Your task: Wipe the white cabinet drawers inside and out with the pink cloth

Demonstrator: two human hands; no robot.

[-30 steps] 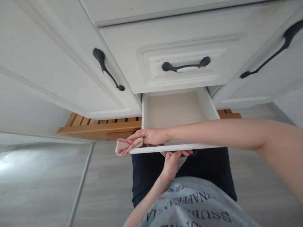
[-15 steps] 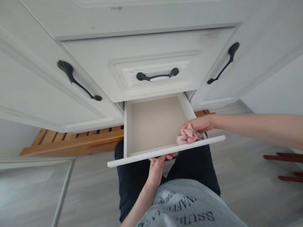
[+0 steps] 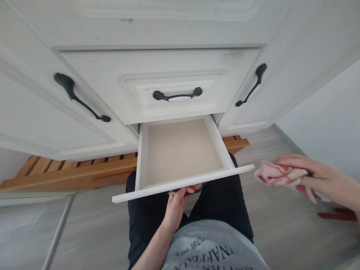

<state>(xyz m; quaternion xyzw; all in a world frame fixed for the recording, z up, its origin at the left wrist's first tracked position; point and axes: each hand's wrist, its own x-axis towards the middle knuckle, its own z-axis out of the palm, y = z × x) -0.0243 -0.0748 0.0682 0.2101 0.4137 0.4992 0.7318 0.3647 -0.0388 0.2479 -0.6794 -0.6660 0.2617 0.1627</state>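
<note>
A white drawer [image 3: 180, 183] is pulled out of the cabinet, and its beige inside is bare. My left hand [image 3: 174, 205] reaches up under the drawer's front panel and grips its dark handle from below. My right hand [image 3: 315, 178] is off to the right of the drawer, over the floor, and holds a pink cloth with red stripes [image 3: 277, 175] bunched in its fingers. The cloth is clear of the drawer and touches nothing else.
Above the open drawer sits a shut drawer with a black handle [image 3: 177, 95]. White cabinet doors with black handles [image 3: 80, 98] [image 3: 251, 85] flank it. A slatted wooden platform [image 3: 73, 172] lies on the grey floor under the cabinet. A white wall [image 3: 332, 112] stands at the right.
My right hand with the cloth swept from the drawer's left front edge across to its right corner, then pulled out to the right over the floor. The left hand kept its grip.
</note>
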